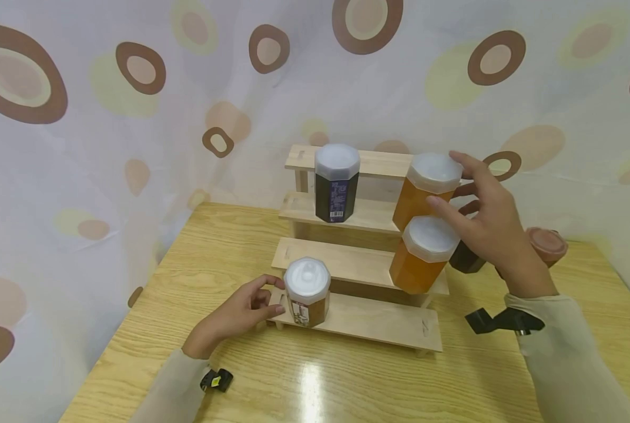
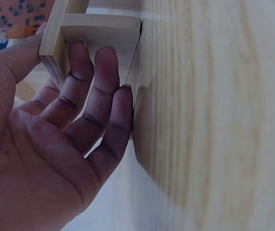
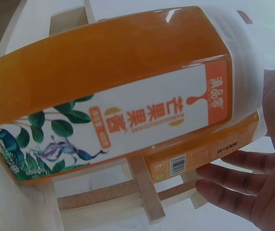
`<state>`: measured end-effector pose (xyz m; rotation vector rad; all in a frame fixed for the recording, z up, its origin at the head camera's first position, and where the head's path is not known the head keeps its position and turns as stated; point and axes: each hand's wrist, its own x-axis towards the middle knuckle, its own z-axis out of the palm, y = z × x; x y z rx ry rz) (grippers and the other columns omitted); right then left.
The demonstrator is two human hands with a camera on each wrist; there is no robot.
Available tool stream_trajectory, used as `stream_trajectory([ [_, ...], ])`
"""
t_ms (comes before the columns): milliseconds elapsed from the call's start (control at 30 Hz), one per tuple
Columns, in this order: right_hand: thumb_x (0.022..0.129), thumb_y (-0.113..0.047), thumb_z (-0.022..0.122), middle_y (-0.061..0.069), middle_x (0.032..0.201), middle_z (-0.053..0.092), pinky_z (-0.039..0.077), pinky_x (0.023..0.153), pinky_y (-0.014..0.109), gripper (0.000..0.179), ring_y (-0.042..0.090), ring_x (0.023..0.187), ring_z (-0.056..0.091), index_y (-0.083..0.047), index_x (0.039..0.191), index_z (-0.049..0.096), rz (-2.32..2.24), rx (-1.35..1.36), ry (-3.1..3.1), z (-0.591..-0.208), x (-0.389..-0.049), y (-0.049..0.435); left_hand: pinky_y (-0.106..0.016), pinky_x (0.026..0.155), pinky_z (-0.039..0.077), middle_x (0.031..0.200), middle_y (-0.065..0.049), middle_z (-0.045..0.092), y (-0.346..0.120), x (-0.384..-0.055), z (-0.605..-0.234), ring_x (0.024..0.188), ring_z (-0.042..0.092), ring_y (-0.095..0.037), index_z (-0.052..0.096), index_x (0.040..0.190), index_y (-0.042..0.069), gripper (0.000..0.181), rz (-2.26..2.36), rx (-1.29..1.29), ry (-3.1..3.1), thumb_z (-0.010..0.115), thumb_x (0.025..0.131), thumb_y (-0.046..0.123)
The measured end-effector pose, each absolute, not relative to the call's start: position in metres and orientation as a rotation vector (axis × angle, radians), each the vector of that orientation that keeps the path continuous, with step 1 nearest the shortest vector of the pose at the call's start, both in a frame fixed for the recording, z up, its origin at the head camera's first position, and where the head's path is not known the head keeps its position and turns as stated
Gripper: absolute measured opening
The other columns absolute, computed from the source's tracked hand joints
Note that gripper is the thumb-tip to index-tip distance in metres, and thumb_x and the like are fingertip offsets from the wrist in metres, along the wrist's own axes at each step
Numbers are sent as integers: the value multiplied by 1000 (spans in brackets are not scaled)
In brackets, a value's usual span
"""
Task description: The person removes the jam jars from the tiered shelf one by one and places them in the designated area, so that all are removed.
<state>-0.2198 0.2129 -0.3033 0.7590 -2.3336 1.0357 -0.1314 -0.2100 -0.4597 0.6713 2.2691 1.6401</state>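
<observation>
Head view, clock positions read from the middle of the wooden shelf stand (image 1: 378,320), with twelve o'clock at the top. At eight o'clock, the left hand (image 1: 233,314) sits beside the small jar (image 1: 308,294), which stands on the lowest shelf. Its thumb and index finger are moderately spread at the jar's nine o'clock side; contact cannot be confirmed. The left wrist view shows the lower fingers loosely bent at the stand's end, gripping nothing. At eleven o'clock, the dark jar (image 1: 337,185) stands on the second shelf from the top. At three o'clock, the lower orange jar (image 1: 423,255) stands one shelf below. Between one and two o'clock, the upper orange jar (image 1: 425,189) is on the second shelf, its lid apparently pinched between thumb and index finger of the right hand (image 1: 489,223), the other fingers spread loosely.

Handling, by judgement: keep the upper orange jar upright and its base flat, since the shelf is shallow. Hold the lid squarely, on opposite faces. Keep the right thumb clear of the lower orange jar, just beneath. Apply only light contact to the small jar; a push toward three o'clock may slide it.
</observation>
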Motion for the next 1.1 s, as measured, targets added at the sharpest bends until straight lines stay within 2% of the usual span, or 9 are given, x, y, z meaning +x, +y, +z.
stream_trajectory([
  [167, 87, -5, 80, 16, 129, 62, 48, 69, 9, 75, 1, 90, 58, -11, 154, 46, 997, 794, -2320, -302, -223, 210, -22, 54, 36, 67, 2, 41, -210, -131, -460, 56, 36, -8, 51, 134, 1, 38, 1640, 679, 2273, 67, 100, 3],
  [333, 87, -7, 82, 14, 133, 61, 47, 68, 10, 75, 11, 90, 56, -11, 153, 49, 971, 805, -2337, -297, -224, 206, -22, 54, 36, 67, 2, 41, -209, -131, -460, 56, 36, -8, 51, 134, 2, 38, 1639, 669, 2277, 68, 100, 4],
  [600, 85, -9, 85, 11, 128, 63, 46, 63, 12, 77, 10, 88, 54, -9, 152, 49, 944, 831, -2370, -290, -226, 201, -22, 54, 36, 67, 3, 40, -210, -131, -461, 56, 36, -7, 51, 134, 2, 38, 1640, 676, 2277, 68, 100, 4],
  [833, 84, -14, 87, 9, 126, 64, 46, 63, 15, 79, 14, 84, 52, -16, 153, 49, 909, 799, -2408, -287, -228, 198, -22, 55, 36, 67, 3, 40, -210, -132, -461, 56, 37, -8, 51, 134, 2, 38, 1629, 670, 2287, 68, 100, 5],
  [1100, 82, -16, 86, 14, 120, 67, 42, 59, 13, 71, 19, 79, 54, -12, 146, 56, 868, 757, -2367, -287, -231, 196, -21, 55, 36, 67, 3, 40, -209, -131, -461, 56, 37, -8, 51, 134, 2, 38, 1641, 675, 2276, 68, 100, 3],
])
